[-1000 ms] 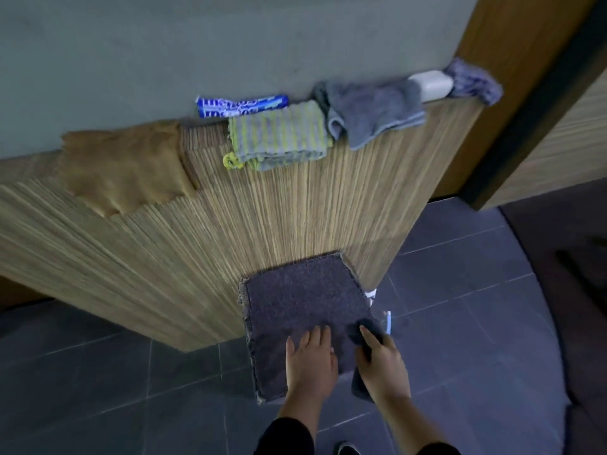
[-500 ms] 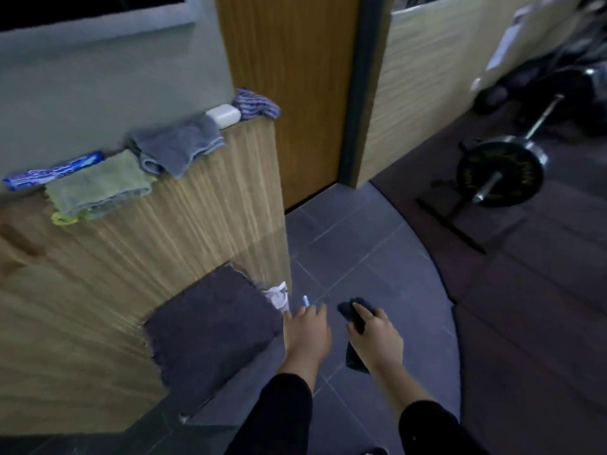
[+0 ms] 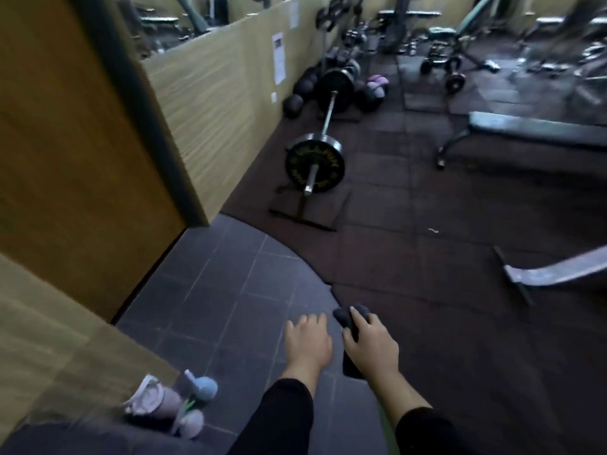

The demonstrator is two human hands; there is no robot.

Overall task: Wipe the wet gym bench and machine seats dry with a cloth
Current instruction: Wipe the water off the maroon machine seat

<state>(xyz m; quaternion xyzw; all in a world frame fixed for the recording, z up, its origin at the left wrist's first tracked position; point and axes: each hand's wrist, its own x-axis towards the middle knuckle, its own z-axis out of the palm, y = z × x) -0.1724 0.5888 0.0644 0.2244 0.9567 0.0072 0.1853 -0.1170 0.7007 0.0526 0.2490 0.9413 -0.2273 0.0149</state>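
A: What's the room now?

B: A dim gym: grey floor tiles (image 3: 210, 300) underfoot meet dark rubber matting (image 3: 427, 257) along a curved edge. A loaded barbell (image 3: 320, 139) lies on the matting near a striped wood-look partition (image 3: 216, 87), and a padded bench (image 3: 532, 128) stands at right, well apart from the person.

A: And the cloth?

B: The dark cloth (image 3: 350, 318) is in the right hand (image 3: 369, 339), low in the view over the seam of tile and matting. The fingers curl round it; one end sticks out past the fingertips and another end hangs below the palm.

A: The other hand?

B: The left hand (image 3: 307, 343) is just beside it, palm down, fingers relaxed and slightly spread, holding nothing. Both arms wear black sleeves (image 3: 279, 418).

A: What has changed since a second ago?

B: The view has swung right. The ledge with its folded cloths and the grey mat against the counter have left the picture; only the counter's corner (image 3: 65, 349) remains at lower left, with some blurred pale bottles (image 3: 184, 405) at its foot. The brown door (image 3: 75, 152) now fills the left, and far more gym equipment shows. The hands keep the same pose, the cloth still gripped.
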